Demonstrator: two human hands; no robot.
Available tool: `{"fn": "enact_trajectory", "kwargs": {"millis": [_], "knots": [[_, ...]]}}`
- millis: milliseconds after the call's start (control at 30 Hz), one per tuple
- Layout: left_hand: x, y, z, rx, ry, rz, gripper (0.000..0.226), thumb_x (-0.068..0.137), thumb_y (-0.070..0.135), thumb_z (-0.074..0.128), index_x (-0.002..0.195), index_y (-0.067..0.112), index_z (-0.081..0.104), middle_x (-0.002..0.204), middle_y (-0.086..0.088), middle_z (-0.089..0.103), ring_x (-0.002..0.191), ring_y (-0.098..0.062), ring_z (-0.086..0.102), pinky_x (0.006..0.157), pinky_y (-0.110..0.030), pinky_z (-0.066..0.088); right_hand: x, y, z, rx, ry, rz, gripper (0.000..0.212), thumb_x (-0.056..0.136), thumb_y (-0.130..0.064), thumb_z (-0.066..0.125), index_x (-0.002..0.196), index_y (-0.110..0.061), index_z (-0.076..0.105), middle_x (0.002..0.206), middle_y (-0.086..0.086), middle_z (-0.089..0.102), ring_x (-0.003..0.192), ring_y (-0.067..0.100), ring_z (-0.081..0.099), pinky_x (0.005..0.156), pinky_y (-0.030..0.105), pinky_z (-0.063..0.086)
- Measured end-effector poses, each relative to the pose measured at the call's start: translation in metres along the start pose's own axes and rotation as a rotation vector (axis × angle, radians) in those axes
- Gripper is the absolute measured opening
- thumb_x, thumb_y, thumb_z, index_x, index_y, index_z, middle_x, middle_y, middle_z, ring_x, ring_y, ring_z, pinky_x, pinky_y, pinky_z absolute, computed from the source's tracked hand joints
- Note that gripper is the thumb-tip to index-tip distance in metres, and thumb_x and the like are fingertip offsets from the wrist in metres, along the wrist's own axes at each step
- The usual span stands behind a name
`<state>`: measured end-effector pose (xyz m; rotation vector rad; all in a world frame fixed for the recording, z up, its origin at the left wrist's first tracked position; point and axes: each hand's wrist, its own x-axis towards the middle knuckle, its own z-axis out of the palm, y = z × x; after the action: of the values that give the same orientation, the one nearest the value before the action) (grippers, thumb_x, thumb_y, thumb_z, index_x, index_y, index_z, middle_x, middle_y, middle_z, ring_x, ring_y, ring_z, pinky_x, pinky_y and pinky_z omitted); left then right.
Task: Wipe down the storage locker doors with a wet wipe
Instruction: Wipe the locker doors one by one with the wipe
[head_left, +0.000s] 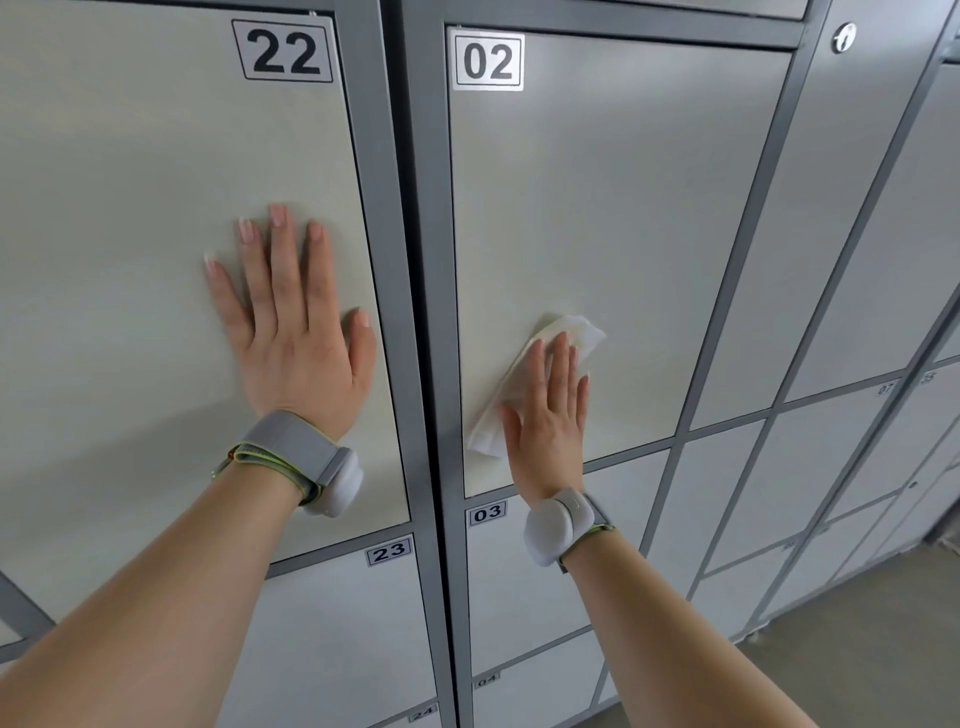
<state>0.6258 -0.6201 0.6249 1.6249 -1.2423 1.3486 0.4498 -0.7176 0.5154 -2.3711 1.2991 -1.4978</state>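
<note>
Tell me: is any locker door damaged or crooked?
Nothing stands out. Door 22 and door 02 look shut and unmarked; left hand flat on 22, right hand pressing the wet wipe on 02.

The bare left hand (291, 332) is held flat, fingers spread, pointed to twelve o'clock. The bare right hand (548, 415) is flattened at its four o'clock, fingers together. Both forearms are extended from six o'clock.

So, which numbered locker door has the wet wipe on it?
Door 02: the right hand presses the wet wipe against it. Door 22 has only the left hand.
</note>
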Motion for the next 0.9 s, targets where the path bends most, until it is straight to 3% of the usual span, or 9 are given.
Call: {"fn": "enact_trajectory", "kwargs": {"millis": [133, 333, 533, 700, 800, 900], "knots": [[0.000, -0.002, 0.000, -0.005, 0.011, 0.009, 0.064, 0.089, 0.021, 0.048, 0.146, 0.002, 0.025, 0.150, -0.025, 0.025, 0.139, -0.042, 0.017, 0.115, -0.049, -0.004, 0.010, -0.012, -0.005, 0.033, 0.024, -0.010, 0.064, 0.089, -0.020, 0.029, 0.151, -0.016, 0.010, 0.158, 0.007, 0.003, 0.146, 0.021, -0.003, 0.118, 0.040, -0.001], [-0.001, -0.001, 0.001, 0.000, 0.017, 0.013, 0.063, 0.089, 0.020, 0.048, 0.145, 0.003, 0.026, 0.150, -0.025, 0.026, 0.139, -0.041, 0.015, 0.115, -0.050, -0.002, -0.011, -0.003, 0.005, 0.017, 0.003, 0.009, 0.076, 0.087, -0.007, 0.047, 0.149, -0.024, 0.006, 0.158, 0.006, 0.004, 0.146, 0.018, -0.005, 0.118, 0.046, 0.005], [-0.001, -0.001, 0.001, -0.008, 0.020, 0.012, 0.063, 0.089, 0.021, 0.049, 0.145, 0.002, 0.027, 0.150, -0.025, 0.026, 0.139, -0.041, 0.017, 0.115, -0.050, -0.002, -0.011, -0.012, 0.009, 0.026, 0.021, 0.041, 0.076, 0.091, -0.015, 0.052, 0.149, -0.023, 0.002, 0.156, 0.001, -0.005, 0.145, 0.020, -0.006, 0.118, 0.038, -0.003], [-0.001, -0.001, 0.000, -0.011, 0.021, 0.014, 0.064, 0.088, 0.019, 0.051, 0.145, 0.002, 0.029, 0.150, -0.024, 0.026, 0.139, -0.039, 0.014, 0.115, -0.048, -0.004, 0.017, -0.033, -0.002, 0.095, 0.083, -0.042, 0.061, 0.095, -0.021, 0.036, 0.149, -0.005, 0.015, 0.156, 0.012, 0.000, 0.145, 0.027, -0.002, 0.119, 0.033, 0.002], [-0.001, -0.002, 0.000, -0.004, 0.026, 0.016, 0.064, 0.087, 0.019, 0.052, 0.145, 0.002, 0.030, 0.150, -0.024, 0.027, 0.139, -0.039, 0.013, 0.115, -0.047, -0.004, 0.026, -0.042, -0.004, 0.154, 0.097, -0.071, 0.061, 0.095, -0.013, 0.042, 0.149, -0.006, 0.013, 0.156, 0.009, -0.003, 0.146, 0.026, -0.004, 0.118, 0.027, 0.000], [-0.001, -0.002, 0.000, -0.006, 0.031, 0.021, 0.064, 0.087, 0.018, 0.052, 0.144, 0.002, 0.031, 0.150, -0.024, 0.027, 0.139, -0.039, 0.014, 0.115, -0.047, -0.004, 0.018, -0.039, 0.003, 0.160, 0.098, -0.075, 0.061, 0.096, -0.018, 0.036, 0.150, -0.009, 0.010, 0.155, 0.006, -0.006, 0.146, 0.026, -0.005, 0.117, 0.023, -0.002]]}}
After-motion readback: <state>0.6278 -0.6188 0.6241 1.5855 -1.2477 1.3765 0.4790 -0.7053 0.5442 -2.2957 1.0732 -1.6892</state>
